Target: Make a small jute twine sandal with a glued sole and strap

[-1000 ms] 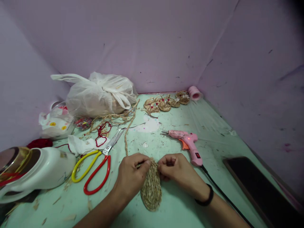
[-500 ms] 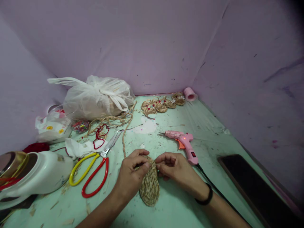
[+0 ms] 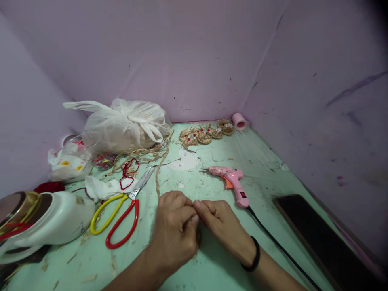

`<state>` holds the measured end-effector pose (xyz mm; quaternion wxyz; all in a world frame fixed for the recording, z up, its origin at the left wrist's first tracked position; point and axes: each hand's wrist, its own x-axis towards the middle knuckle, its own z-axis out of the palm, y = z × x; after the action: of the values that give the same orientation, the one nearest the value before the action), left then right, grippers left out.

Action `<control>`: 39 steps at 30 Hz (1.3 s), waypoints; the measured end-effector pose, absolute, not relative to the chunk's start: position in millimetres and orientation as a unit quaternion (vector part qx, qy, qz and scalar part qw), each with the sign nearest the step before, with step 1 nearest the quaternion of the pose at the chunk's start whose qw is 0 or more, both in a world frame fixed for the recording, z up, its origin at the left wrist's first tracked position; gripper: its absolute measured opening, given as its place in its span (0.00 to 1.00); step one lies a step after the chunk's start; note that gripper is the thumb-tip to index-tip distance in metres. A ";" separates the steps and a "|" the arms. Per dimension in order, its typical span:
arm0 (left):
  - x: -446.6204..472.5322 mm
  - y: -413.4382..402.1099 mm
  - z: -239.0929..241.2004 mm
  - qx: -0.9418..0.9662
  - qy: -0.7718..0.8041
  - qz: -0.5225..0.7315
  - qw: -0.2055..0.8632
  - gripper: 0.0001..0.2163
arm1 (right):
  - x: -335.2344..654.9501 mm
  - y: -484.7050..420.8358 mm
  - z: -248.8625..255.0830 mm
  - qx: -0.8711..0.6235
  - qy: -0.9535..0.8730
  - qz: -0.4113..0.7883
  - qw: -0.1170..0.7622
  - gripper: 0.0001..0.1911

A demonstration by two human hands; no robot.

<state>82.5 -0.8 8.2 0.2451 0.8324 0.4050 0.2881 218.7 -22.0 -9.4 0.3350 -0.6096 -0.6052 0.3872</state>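
Observation:
My left hand (image 3: 176, 226) is closed over the top of an oval piece of coiled braided straw (image 3: 199, 237), which it mostly hides. My right hand (image 3: 222, 222) is closed too, its thumb and fingertips pinching at the far edge and meeting the left fingers. From behind my left hand a straw braid (image 3: 158, 180) runs up the table. Right of my hands lies a pink glue gun (image 3: 232, 178) with its light on. To the left, scissors (image 3: 132, 196) with one yellow and one red handle lie spread apart.
A white jug (image 3: 69, 212) lies at the left near a knotted plastic bag (image 3: 127, 123). Finished straw pieces with beads (image 3: 203, 135) and a pink ribbon spool (image 3: 240, 121) sit by the back wall. A dark phone (image 3: 315, 238) and the glue gun's black cord (image 3: 279, 242) are at right.
My left hand has turned over the straw piece, covering most of it. My right hand has closed in, so both hands now touch. The view has shifted slightly.

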 end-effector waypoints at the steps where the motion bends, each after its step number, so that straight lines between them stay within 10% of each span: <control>1: 83.2 -1.3 9.2 0.839 0.404 0.273 0.240 0.10 | 218.3 -22.2 -9.3 -0.609 -0.604 0.387 0.339 0.24; 13: 77.8 8.5 19.6 0.766 0.454 0.190 0.413 0.12 | 218.3 -24.5 -0.7 -0.560 -0.562 0.469 0.387 0.15; 26: 77.2 20.3 34.8 0.576 0.459 0.160 0.657 0.09 | 223.0 -33.4 -3.6 -0.433 -0.815 0.098 0.373 0.10; 39: 64.7 11.7 39.9 0.904 0.310 0.227 0.187 0.10 | 220.2 -31.3 1.2 -0.507 -0.678 0.299 0.440 0.09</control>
<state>64.7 11.7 39.9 0.1875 0.9038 0.3103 0.2273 220.2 -31.3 1.2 0.4396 -0.5072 -0.6782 0.2992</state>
